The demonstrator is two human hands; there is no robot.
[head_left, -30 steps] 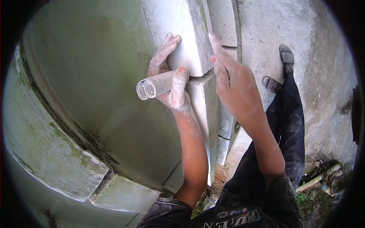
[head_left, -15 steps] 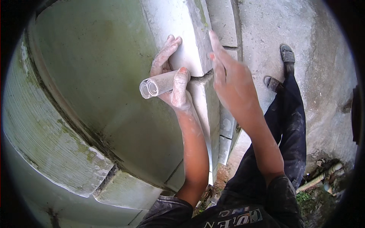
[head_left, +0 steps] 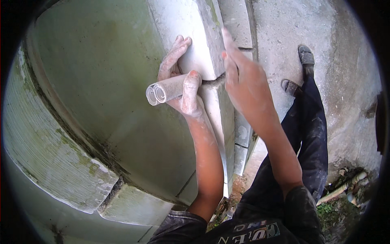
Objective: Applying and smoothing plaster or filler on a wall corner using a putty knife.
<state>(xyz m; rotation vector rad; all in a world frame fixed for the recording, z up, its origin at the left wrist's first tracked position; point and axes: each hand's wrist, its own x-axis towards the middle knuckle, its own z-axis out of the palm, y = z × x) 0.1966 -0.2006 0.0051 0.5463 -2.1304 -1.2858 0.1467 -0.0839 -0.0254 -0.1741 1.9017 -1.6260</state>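
I have the left hand (head_left: pixel 189 99) clasping the roll (head_left: pixel 174 87) under its thumb near the block's (head_left: pixel 189 24) end, unchanged. The right hand (head_left: pixel 248 83) has shifted slightly up the block's side, fingers extended; any grip there, I cannot tell. Only the right appears at work.

- Pale pipe (head_left: pixel 334 195), lying slanted on dark, littered soil
- Bluish pipe piece (head_left: pixel 351 198), just below the pale pipe's upper end
- Green weeds (head_left: pixel 325 210), beneath the pale pipe's lower end
- Grey concrete ground (head_left: pixel 349 110), above the pale pipe
- Curved, green-stained ledge (head_left: pixel 53 146), far left of the pale pipe
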